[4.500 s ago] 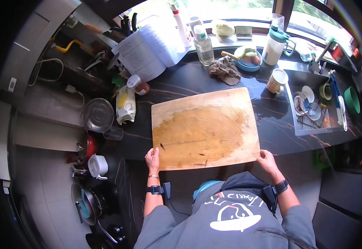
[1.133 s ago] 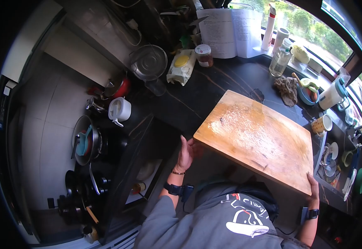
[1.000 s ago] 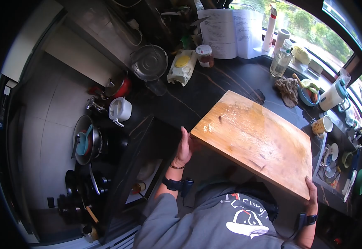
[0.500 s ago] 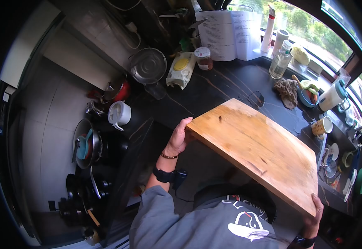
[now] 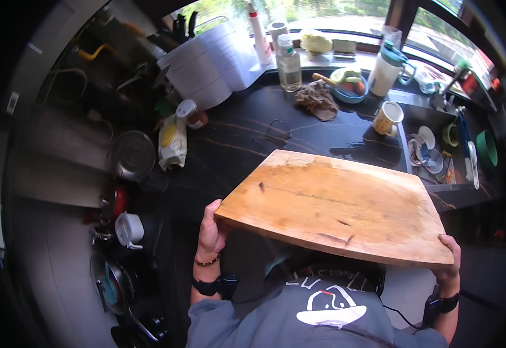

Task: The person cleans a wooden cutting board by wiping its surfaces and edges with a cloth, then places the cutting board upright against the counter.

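Observation:
A thick wooden cutting board (image 5: 334,203) is held out in front of my body, near the counter's front edge. My left hand (image 5: 211,229) grips its left corner, the thumb at the edge and the other fingers mostly hidden beneath. At the near right corner, my right hand (image 5: 450,255) is closed on the board in the same way. The board's top shows dark marks and a damp-looking patch along its far left side. Beyond it lies the black counter (image 5: 235,133) with thin brown veins.
A crumpled brown cloth (image 5: 317,100), a clear bottle (image 5: 289,66), a blue bowl (image 5: 350,93) of vegetables and a patterned mug (image 5: 388,119) stand along the back. Dishes fill the sink (image 5: 433,153) at right. Wipes (image 5: 173,142), a jar (image 5: 191,113) and an open booklet (image 5: 212,66) are at left.
My view and body have turned to the right, so the counter's things appear further left. The board has swung from a steep slant to nearly level across my view, both hands still on it.

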`<state>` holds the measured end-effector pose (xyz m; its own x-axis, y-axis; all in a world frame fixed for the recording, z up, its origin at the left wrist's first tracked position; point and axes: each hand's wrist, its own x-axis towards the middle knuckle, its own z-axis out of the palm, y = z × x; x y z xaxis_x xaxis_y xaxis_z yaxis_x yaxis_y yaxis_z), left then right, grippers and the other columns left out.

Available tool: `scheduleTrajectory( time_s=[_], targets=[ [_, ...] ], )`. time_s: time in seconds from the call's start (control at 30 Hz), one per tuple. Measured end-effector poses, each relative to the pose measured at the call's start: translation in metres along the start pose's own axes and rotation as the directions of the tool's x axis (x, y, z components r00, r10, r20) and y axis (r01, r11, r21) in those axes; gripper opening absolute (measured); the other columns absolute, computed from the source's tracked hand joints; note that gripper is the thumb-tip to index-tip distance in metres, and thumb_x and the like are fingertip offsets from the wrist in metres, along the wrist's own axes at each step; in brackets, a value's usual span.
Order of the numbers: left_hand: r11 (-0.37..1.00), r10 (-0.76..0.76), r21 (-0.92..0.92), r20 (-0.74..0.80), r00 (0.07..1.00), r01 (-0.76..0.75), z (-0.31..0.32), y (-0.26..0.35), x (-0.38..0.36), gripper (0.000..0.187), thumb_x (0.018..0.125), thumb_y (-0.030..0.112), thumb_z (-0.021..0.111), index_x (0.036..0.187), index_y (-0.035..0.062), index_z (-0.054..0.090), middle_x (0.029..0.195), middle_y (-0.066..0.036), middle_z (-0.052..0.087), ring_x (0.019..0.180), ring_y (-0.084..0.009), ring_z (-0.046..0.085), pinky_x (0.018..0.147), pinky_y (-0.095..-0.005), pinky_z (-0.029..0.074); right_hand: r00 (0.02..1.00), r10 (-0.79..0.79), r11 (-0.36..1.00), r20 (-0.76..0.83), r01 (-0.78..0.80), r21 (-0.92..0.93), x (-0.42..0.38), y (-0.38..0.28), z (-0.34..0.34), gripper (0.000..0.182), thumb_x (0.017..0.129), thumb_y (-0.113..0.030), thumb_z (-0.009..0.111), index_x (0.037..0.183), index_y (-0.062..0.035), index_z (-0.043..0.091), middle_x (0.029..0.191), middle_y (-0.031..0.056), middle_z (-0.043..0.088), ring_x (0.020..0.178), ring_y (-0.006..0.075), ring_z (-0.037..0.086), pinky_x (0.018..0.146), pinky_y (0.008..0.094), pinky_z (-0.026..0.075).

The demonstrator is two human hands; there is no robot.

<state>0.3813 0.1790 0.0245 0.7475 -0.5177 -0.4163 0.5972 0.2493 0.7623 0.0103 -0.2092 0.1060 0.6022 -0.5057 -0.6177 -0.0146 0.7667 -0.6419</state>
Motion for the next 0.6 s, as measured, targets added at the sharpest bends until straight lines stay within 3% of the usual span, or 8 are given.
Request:
scheduleTrajectory(
  time_s=[0.17, 0.27, 0.37, 0.6],
  targets=[
    [0.999, -0.017, 0.048, 0.062, 0.998, 0.014, 0.022, -0.014, 0.004, 0.037, 0.096, 0.033, 0.040, 0.108, 0.0035, 0.059, 0.107, -0.011, 0.066, 0.098, -0.0210, 0.063, 0.087, -0.0352, 0.049, 0.998, 0.023, 1.000, 0.066, -0.022, -0.013, 0.030, 0.001, -0.050, 0.053, 0.088, -0.023, 0.045, 0.128, 0.0099, 0.041, 0.119, 0.0237, 0.057, 0.102, 0.0284, 0.061, 0.091, 0.0356, 0.048],
    [0.989, 0.004, 0.146, 0.119, 0.993, -0.021, 0.026, -0.040, 0.009, 0.040, 0.097, 0.031, 0.037, 0.114, 0.0000, 0.056, 0.111, -0.012, 0.064, 0.102, -0.0205, 0.061, 0.091, -0.0348, 0.047, 0.999, -0.031, 0.996, 0.008, 0.032, -0.081, 0.078, 0.007, -0.115, 0.044, 0.086, -0.021, 0.053, 0.120, 0.0069, 0.051, 0.108, 0.0178, 0.062, 0.098, 0.0237, 0.062, 0.089, 0.0330, 0.049],
    [0.971, -0.014, 0.236, 0.196, 0.980, -0.033, 0.030, -0.069, 0.007, 0.043, 0.097, 0.025, 0.036, 0.123, -0.0066, 0.049, 0.118, -0.014, 0.060, 0.109, -0.0192, 0.058, 0.096, -0.0325, 0.043, 1.000, -0.009, 0.985, -0.007, 0.008, -0.172, 0.112, 0.010, -0.138, 0.039, 0.085, -0.019, 0.056, 0.116, 0.0059, 0.054, 0.104, 0.0145, 0.063, 0.095, 0.0207, 0.063, 0.085, 0.0315, 0.050],
    [0.974, -0.001, 0.226, 0.026, 1.000, -0.005, 0.038, -0.118, -0.014, 0.044, 0.101, 0.026, 0.031, 0.124, -0.0067, 0.049, 0.119, -0.013, 0.060, 0.110, -0.0193, 0.057, 0.096, -0.0321, 0.043, 0.967, 0.166, 0.945, 0.192, -0.100, -0.312, 0.139, -0.012, -0.138, 0.042, 0.086, -0.020, 0.057, 0.117, 0.0071, 0.052, 0.107, 0.0147, 0.064, 0.093, 0.0196, 0.064, 0.083, 0.0310, 0.052]
  ],
)
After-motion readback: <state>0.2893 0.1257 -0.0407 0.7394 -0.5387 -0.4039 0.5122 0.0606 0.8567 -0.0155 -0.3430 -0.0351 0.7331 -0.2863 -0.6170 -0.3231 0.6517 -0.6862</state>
